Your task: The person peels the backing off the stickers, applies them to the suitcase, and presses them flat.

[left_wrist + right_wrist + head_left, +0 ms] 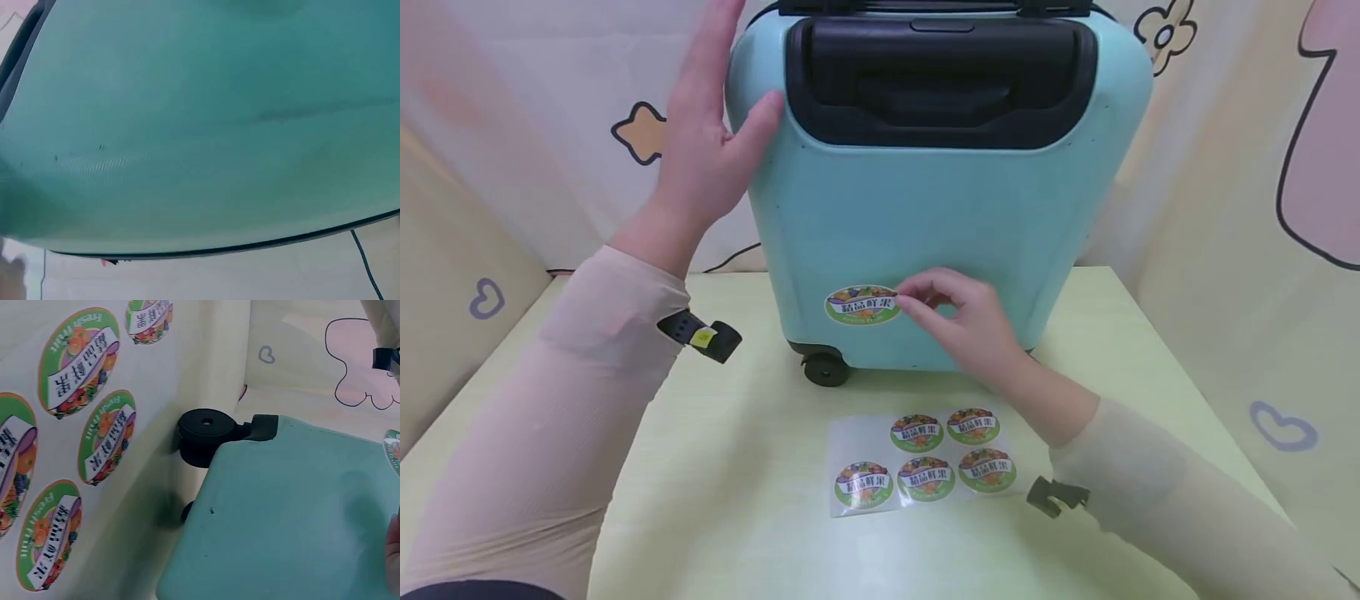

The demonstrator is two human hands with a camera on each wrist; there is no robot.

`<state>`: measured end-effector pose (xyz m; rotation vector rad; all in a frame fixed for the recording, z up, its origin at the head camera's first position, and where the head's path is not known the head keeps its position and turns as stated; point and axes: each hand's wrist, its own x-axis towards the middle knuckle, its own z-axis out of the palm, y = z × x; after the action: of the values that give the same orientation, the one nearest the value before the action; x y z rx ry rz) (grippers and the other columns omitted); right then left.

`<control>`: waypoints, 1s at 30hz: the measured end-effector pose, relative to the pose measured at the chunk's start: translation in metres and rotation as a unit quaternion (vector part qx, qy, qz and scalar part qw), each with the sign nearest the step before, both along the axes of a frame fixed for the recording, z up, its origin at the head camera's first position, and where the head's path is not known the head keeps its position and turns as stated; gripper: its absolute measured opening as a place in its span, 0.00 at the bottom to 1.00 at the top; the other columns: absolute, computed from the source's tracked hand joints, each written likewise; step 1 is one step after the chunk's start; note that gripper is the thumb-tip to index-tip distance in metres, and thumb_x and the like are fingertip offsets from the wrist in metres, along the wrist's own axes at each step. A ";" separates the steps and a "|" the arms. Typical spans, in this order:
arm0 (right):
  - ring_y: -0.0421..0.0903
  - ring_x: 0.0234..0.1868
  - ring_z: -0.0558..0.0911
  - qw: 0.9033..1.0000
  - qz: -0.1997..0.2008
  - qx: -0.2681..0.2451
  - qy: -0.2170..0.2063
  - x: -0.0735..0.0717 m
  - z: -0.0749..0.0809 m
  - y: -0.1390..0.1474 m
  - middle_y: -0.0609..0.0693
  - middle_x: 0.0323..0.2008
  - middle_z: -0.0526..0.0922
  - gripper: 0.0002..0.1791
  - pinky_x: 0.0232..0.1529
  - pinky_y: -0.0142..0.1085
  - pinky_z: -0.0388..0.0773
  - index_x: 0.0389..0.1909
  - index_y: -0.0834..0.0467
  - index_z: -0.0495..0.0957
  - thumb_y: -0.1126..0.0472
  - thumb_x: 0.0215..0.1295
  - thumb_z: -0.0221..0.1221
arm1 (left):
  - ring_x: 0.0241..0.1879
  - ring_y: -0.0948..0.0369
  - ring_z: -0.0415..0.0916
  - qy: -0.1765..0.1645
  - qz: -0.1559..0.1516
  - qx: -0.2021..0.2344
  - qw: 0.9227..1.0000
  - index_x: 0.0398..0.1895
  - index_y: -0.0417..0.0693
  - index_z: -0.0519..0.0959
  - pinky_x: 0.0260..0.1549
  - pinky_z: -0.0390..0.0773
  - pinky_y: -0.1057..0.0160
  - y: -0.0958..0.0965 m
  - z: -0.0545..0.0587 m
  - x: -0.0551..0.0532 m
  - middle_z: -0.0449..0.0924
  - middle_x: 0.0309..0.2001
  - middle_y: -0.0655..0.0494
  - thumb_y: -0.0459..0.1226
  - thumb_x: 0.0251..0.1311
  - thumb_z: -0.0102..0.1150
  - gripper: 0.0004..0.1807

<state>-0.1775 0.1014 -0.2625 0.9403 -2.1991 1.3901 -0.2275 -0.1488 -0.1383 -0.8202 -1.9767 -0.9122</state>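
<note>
A pale turquoise hard-shell suitcase (925,217) stands upright on the pale yellow-green tabletop (722,483), its black plastic handle recess (940,87) uppermost and a small black wheel (826,370) showing at the lower left corner. The left hand (703,150) is spread, its fingers straight along the upper left side of the shell and its thumb set apart at the front edge; the topmost fingers pass out of the head view. This placement probably steadies the suitcase against light pressure from the front. The right hand (962,321) pinches, between thumb and forefinger, the right end of a glossy oval sticker (859,306) printed with fruit, a green border and a white lettered banner. The sticker lies against the lower left part of the front face; holding it by one end presumably leaves the rest free to lie flat. Whether its whole back adheres cannot be told. Nearer the wearer, a white rectangular backing sheet (859,437) lies flat, likely placed for easy reach. It carries five matching oval stickers (927,478), with a bare place at its upper left.
</note>
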 end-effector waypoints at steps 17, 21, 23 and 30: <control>0.40 0.20 0.68 0.998 -0.046 -0.029 0.045 -0.008 0.063 -0.037 0.48 0.27 0.80 0.09 0.23 0.32 0.67 0.37 0.63 0.82 0.62 0.59 0.62 | 0.64 0.68 0.50 -0.096 -0.003 -0.162 0.982 0.73 0.50 0.46 0.60 0.59 0.66 -0.017 0.018 0.012 0.45 0.71 0.60 0.42 0.44 0.72 0.56; 0.42 0.18 0.67 0.997 -0.056 -0.031 0.052 -0.009 0.069 -0.043 0.49 0.26 0.80 0.09 0.22 0.32 0.65 0.38 0.63 0.82 0.62 0.59 0.62 | 0.66 0.69 0.47 -0.073 -0.009 -0.200 0.977 0.73 0.48 0.45 0.61 0.58 0.67 -0.020 0.020 0.012 0.44 0.71 0.57 0.43 0.32 0.79 0.65; 0.42 0.18 0.67 0.996 -0.061 -0.029 0.050 -0.009 0.071 -0.045 0.49 0.27 0.80 0.10 0.22 0.31 0.66 0.38 0.63 0.82 0.61 0.59 0.63 | 0.66 0.69 0.46 -0.068 -0.004 -0.216 0.974 0.73 0.48 0.44 0.61 0.59 0.65 -0.021 0.021 0.012 0.43 0.71 0.56 0.44 0.30 0.80 0.67; 0.41 0.18 0.68 0.995 -0.074 -0.021 0.058 -0.009 0.076 -0.047 0.50 0.32 0.83 0.11 0.22 0.31 0.67 0.40 0.63 0.82 0.61 0.59 0.63 | 0.67 0.63 0.49 -0.054 0.030 -0.259 0.964 0.73 0.49 0.42 0.60 0.63 0.57 -0.024 0.023 0.014 0.41 0.72 0.54 0.49 0.29 0.79 0.68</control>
<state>-0.1866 0.0543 -0.1866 0.8054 -2.0999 1.2761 -0.2134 -0.1726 -0.1155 -1.0030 -2.3657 -0.4061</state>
